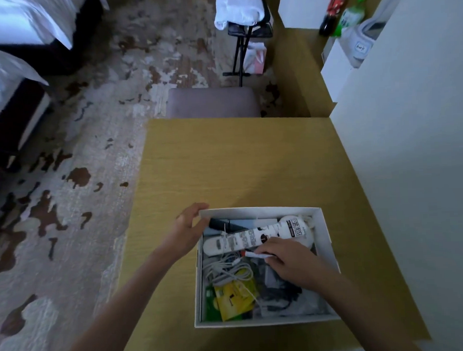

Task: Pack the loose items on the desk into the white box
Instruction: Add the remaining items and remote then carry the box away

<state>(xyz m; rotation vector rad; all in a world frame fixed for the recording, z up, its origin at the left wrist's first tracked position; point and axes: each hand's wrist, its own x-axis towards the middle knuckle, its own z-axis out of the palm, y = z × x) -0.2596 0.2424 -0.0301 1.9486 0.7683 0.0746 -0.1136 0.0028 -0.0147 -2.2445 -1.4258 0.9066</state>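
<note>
The white box (323, 225) sits on the near part of the wooden desk (237, 161). Inside it lie a white power strip (238, 240) set diagonally, a coiled white cable (229, 271), a yellow packet (234, 294), a green item (210, 303) and dark items at the right. My left hand (189, 226) grips the box's far left corner. My right hand (287, 260) is inside the box, fingers closed on a small white marker with a red band (252, 254), just below the power strip.
A grey chair seat (211, 102) stands at the desk's far edge. A white wall (409, 141) borders the desk on the right. Bottles (334, 9) and white boxes (302, 10) sit on a far counter. Patterned carpet and beds lie to the left.
</note>
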